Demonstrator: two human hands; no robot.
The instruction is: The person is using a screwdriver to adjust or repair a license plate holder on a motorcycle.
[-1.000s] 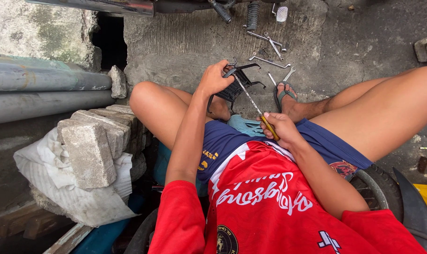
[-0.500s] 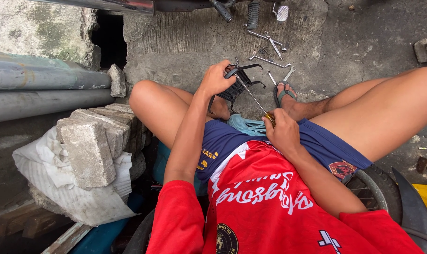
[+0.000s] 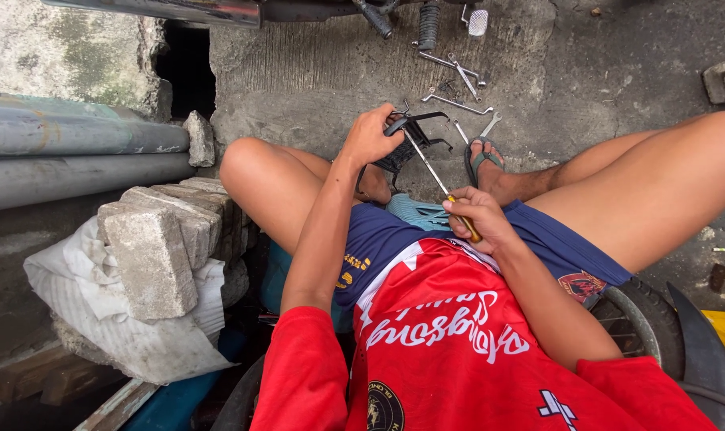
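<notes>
Two hands are engaged on one workpiece. Left hand (image 3: 369, 134) is closed over the near-left edge of a black plastic part (image 3: 406, 144), thumb and fingers wrapped around its frame, holding it off the concrete ground (image 3: 314, 88) above the left knee. Right hand (image 3: 476, 219) is closed around the yellow handle of a screwdriver (image 3: 436, 177), fist held close to the body above the blue shorts.

Key relation: the screwdriver's long axis runs from the right grip away and to the left, shaft rising toward the black plastic part, tip meeting it just beside the left hand's fingers. The part therefore lies ahead and left of the right grip and directly within the left grip. Whether the tip is seated in a fastener cannot be told; the contact point is too small to resolve.

Beyond both grips, well apart, several loose wrenches (image 3: 456, 102) lie on the ground. A sandalled foot (image 3: 483, 160) rests just right of the shaft.
</notes>
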